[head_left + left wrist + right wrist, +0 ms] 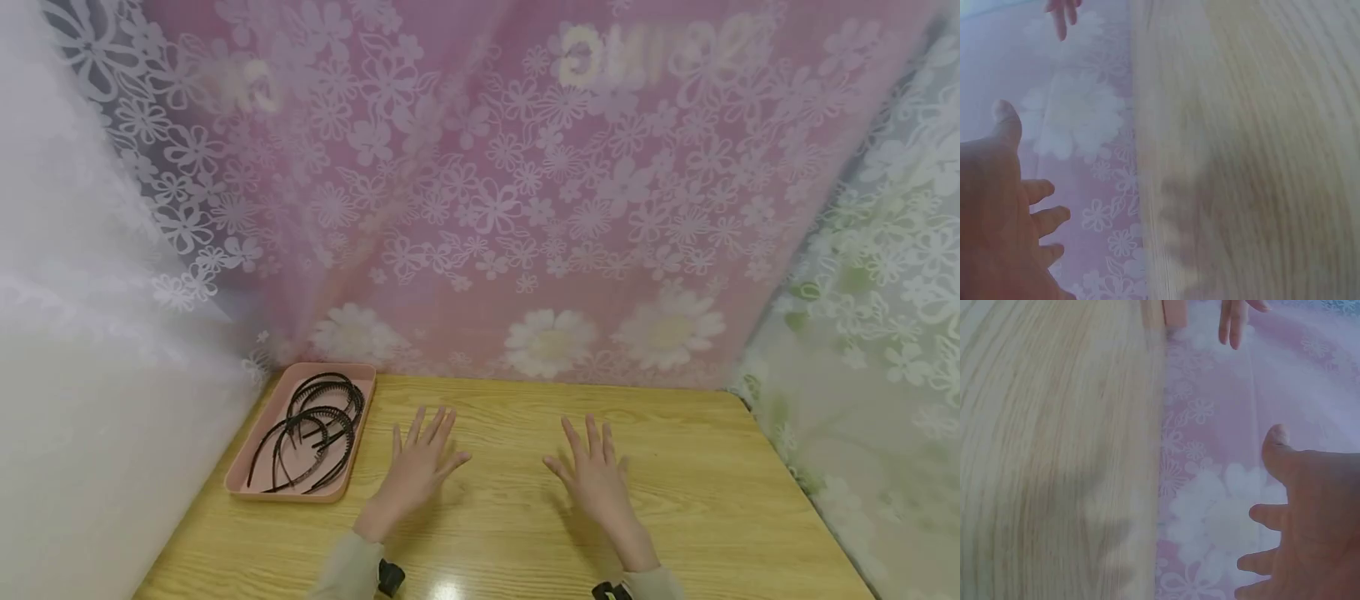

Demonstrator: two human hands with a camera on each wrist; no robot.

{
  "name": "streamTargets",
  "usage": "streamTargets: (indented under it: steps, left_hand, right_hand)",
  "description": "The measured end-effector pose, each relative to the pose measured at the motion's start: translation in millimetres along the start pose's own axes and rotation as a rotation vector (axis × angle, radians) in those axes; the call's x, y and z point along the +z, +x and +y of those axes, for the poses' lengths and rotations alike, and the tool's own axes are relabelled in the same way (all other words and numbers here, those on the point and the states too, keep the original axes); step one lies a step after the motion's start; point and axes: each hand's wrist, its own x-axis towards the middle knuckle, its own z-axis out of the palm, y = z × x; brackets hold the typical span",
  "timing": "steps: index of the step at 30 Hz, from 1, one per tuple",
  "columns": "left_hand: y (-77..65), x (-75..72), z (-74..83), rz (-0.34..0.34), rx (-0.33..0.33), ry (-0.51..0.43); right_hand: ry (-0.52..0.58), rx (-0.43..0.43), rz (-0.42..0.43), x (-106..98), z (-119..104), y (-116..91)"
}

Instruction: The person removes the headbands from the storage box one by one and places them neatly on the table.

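Note:
Both hands hover over the wooden table with fingers spread and nothing in them. My left hand (417,471) is the nearer one to the pink tray (234,483), a short way to its right. Inside that tray lie several black headbands (318,408), some with comb teeth, overlapping one another. Farther right is my right hand (597,481), its thumb pointing toward the left hand. The left wrist view shows the left palm (991,219) and a shadow on the wood; the right wrist view shows the right palm (1322,512) likewise.
The wooden table (712,483) ends at a pink curtain with white flowers (487,208) along the back. A white curtain (97,375) hangs at the left, and a pale floral one (885,375) at the right. Black straps (390,577) show at the wrists.

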Motion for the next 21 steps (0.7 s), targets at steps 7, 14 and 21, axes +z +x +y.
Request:
streamTargets:
  steps: [7,14,21]
  left_hand:
    - [5.9,-24.2,-11.9,0.006,-0.030,-0.196]
    - [-2.3,-52.3,-34.9,0.084,-0.095,-0.261]
    - [-17.5,-84.2,-73.0,0.246,-0.141,-0.187]
  right_hand:
    - [0.180,-0.025,0.051,-4.9,-17.3,16.3]
    - [0.389,-0.028,0.083,10.9,-40.2,34.8]
    - [0.533,-0.078,0.060,32.6,-78.0,50.1]
